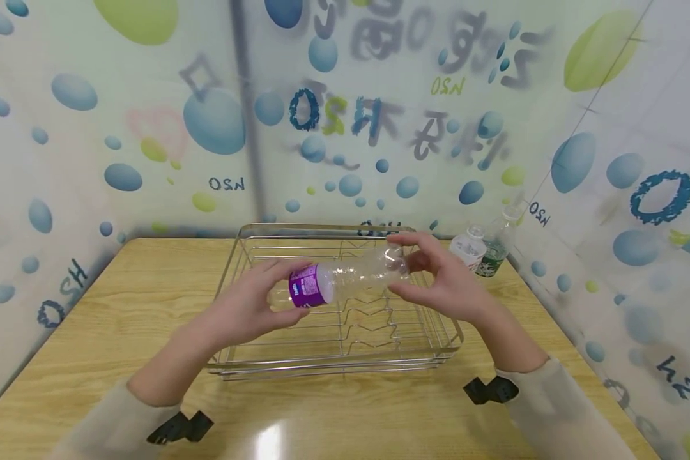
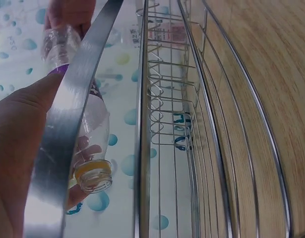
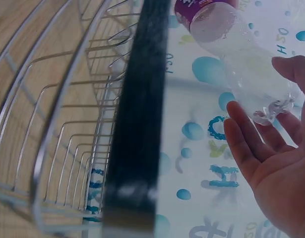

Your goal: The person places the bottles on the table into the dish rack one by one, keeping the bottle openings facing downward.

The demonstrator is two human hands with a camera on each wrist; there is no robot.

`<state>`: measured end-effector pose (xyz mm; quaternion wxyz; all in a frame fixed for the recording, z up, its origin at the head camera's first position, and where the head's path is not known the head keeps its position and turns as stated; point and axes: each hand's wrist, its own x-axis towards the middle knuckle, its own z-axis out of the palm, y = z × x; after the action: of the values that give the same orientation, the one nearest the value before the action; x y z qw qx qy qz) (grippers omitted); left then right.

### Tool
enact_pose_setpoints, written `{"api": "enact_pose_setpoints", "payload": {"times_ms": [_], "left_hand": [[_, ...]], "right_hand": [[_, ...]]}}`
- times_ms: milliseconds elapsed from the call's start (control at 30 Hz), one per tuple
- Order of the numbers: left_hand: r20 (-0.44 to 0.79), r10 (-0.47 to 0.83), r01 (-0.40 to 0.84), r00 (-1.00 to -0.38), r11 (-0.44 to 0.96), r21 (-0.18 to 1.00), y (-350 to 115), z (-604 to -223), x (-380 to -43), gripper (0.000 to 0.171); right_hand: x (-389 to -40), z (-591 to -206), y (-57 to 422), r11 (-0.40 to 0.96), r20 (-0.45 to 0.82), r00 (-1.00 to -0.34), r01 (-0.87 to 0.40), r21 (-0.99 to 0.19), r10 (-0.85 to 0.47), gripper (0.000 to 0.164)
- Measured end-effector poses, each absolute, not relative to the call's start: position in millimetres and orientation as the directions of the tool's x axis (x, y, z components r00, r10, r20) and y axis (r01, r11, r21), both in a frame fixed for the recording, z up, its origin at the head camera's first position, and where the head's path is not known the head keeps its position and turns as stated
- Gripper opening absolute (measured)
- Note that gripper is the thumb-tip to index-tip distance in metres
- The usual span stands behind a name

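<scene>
A clear plastic bottle (image 1: 356,276) with a purple label lies tilted in the air over the wire rack (image 1: 299,365). My left hand (image 1: 259,297) grips it around the label and neck end, thumb below and fingers above. At the other end, my right hand (image 1: 445,281) holds the bottle's base between thumb and fingers. The left wrist view shows the bottle's open mouth (image 2: 95,182), without a cap and with a yellow ring at the neck. In the right wrist view, the dented base (image 3: 274,110) sits between the right thumb and fingers.
Two more clear bottles stand at the table's back right: one with a white and red label (image 1: 467,252), one with a green label (image 1: 490,262). The wooden table (image 1: 121,319) carries the rack. Patterned walls (image 1: 167,121) close in the back and sides.
</scene>
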<state>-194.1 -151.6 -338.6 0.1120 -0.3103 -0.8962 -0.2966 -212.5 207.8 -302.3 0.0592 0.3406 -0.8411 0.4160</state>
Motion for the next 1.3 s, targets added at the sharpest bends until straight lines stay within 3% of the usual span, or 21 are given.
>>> {"api": "enact_pose_setpoints", "payload": {"times_ms": [400, 667, 933, 1300], "left_hand": [[0.358, 0.381, 0.522, -0.853, 0.648, 0.555, -137.1, -337.3, -194.3, 0.074], [0.328, 0.351, 0.478, -0.877, 0.565, 0.673, -137.7, -338.0, -196.5, 0.070], [0.180, 0.351, 0.318, -0.919, 0.391, 0.864, -138.5, -334.4, -196.6, 0.071], [0.140, 0.364, 0.270, -0.921, 0.335, 0.903, -136.3, -334.2, -195.1, 0.072]], "right_hand": [[-226.3, -284.6, 186.9, 0.273, 0.365, -0.826, -0.505, -0.819, -0.430, 0.068], [-229.2, -286.6, 174.3, 0.106, 0.326, -0.850, -0.400, -0.910, -0.414, 0.069], [-230.5, -297.6, 153.0, 0.149, 0.264, -0.824, -0.383, -0.912, -0.502, 0.054], [-227.8, -304.3, 125.6, 0.180, 0.203, -0.812, -0.351, -0.919, -0.546, 0.057]]}}
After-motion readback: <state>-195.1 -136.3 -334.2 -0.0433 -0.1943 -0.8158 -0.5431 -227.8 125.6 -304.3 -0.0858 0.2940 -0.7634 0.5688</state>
